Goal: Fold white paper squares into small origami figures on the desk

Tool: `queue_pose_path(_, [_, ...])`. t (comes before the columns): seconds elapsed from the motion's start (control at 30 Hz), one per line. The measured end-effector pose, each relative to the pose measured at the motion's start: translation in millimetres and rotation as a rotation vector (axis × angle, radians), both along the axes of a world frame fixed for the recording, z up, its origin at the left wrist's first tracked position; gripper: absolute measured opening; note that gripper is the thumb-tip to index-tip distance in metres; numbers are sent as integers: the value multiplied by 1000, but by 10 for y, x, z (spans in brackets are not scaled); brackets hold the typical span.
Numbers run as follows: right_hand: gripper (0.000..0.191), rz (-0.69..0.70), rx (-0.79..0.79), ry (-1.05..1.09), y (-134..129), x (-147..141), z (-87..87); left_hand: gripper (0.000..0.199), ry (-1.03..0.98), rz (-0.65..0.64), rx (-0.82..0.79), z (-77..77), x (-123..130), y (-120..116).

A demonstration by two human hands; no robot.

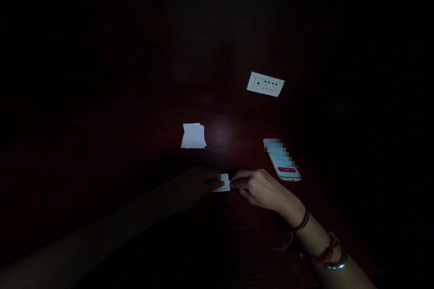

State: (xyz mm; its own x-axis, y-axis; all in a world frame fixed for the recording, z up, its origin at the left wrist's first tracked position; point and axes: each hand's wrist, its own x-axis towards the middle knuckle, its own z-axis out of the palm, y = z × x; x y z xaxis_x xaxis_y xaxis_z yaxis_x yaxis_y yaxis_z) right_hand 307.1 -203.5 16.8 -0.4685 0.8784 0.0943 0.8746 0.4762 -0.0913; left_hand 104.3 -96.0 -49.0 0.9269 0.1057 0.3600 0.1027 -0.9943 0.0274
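Observation:
A small piece of white paper point(226, 184), apparently folded, lies low over the dark red table between my hands. My left hand point(198, 186), deep in shadow, has its thumb and fingers closed on the paper's left side. At the paper's right edge, my right hand point(259, 188) pinches with thumb and forefinger, its other fingers curled. Beyond my hands rests a small stack of white paper sheets point(193, 136), its edges slightly uneven. Shadow hides most of the left fingers.
A lit phone point(284, 160) in a pale case lies on the table point(230, 128) to the right of my right hand. Behind it, a white socket panel point(265, 84) is set in the dark upright surface. The surroundings are very dark.

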Motion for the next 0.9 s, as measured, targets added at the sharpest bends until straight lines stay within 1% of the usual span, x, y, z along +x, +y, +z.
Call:
queue_pose_path(0.1, [25, -33, 14, 11, -3, 12, -9, 42, -17, -12, -13, -43, -10, 16])
queue_pose_path(0.23, [26, -45, 31, 12, -12, -4, 3, 42, -27, -10, -15, -46, -2, 4])
queue_pose_path(0.43, [27, -16, 9, -17, -12, -14, -6, 41, -15, 0, -11, 4, -3, -24])
queue_pose_path(0.63, [26, -25, 4, -20, -4, 23, -36, 40, 27, -10, 43, 88, -20, -39])
queue_pose_path(0.77, [25, -50, 19, -28, 4, 30, -38, 45, 46, -14, 64, 130, -17, -48])
queue_pose_path(0.9, [25, -86, 34, 19, 15, 12, -43, 48, 39, -11, 75, 163, -21, -64])
